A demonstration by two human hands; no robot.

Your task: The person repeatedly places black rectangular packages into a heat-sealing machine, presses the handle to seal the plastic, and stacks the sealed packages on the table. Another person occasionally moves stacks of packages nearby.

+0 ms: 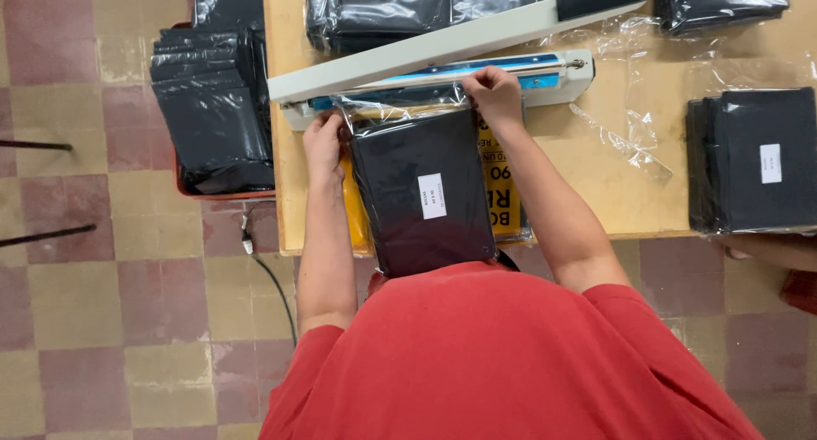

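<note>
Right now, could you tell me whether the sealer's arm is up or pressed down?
Up: the sealer arm angles above the base, a gap between them.

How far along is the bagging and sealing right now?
Done: bagged stack lies on the table. In hand: left hand and right hand hold a black pack at the open heat sealer. Left: unbagged packs in the floor crate.

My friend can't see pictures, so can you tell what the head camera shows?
Two hands, left hand and right hand, hold the open end of a clear bag with a black packet on a heat sealer whose arm is raised. More black packets lie on the wooden table.
</note>
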